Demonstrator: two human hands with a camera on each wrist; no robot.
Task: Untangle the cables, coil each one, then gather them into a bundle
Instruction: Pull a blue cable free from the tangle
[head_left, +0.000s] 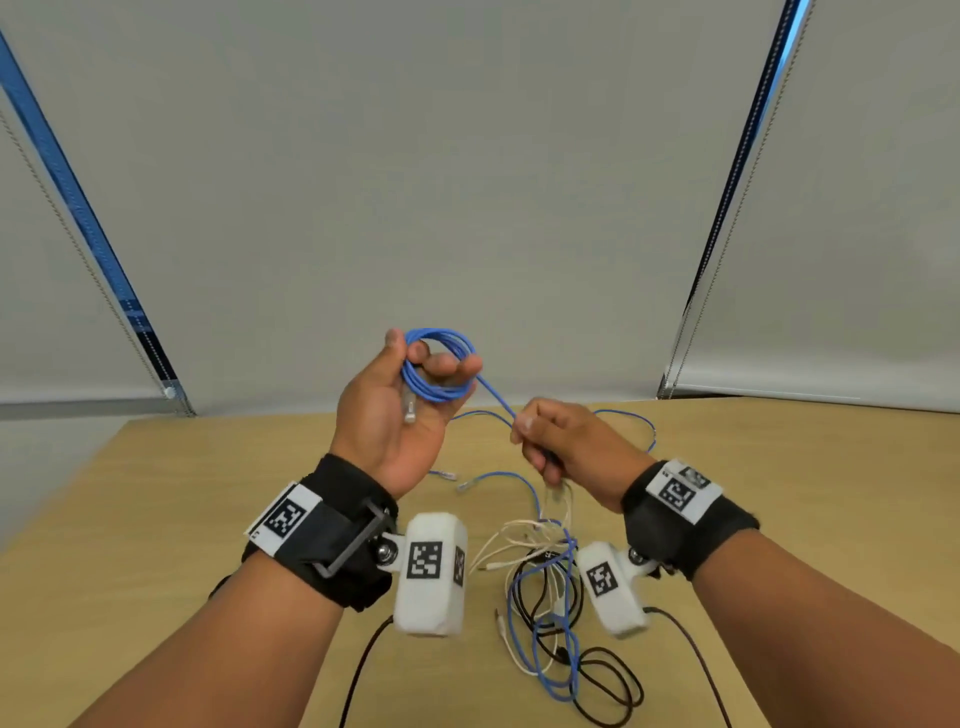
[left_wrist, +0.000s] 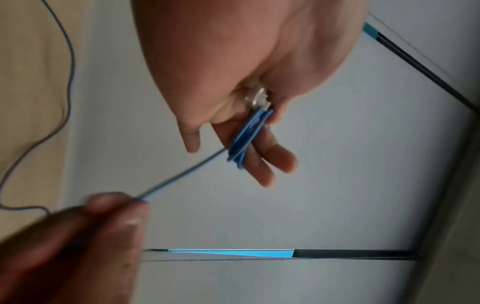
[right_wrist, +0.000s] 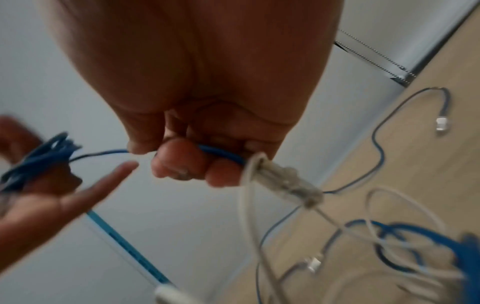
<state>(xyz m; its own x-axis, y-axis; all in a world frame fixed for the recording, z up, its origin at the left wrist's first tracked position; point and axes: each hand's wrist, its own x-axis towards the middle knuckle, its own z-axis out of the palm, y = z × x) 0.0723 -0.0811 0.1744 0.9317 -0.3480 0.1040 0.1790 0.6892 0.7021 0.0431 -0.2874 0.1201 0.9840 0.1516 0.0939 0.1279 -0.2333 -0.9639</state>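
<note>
A blue cable is partly wound into a small coil (head_left: 439, 369) around the fingers of my left hand (head_left: 428, 358), which is raised palm-up above the table. One clear plug (left_wrist: 257, 98) of the cable lies in that palm. A taut stretch of blue cable runs from the coil (left_wrist: 246, 137) to my right hand (head_left: 535, 431), whose fist grips it. Below that fist (right_wrist: 182, 160) the cable's other clear plug (right_wrist: 285, 181) sticks out, with a white cable (right_wrist: 246, 205) looped round it.
A tangle (head_left: 550, 597) of blue, white and black cables lies on the wooden table (head_left: 156, 493) between my wrists. Another thin blue cable (head_left: 634, 421) curves behind the right hand. Loose plugs (head_left: 444, 474) lie near the left wrist. Grey blinds hang behind the table.
</note>
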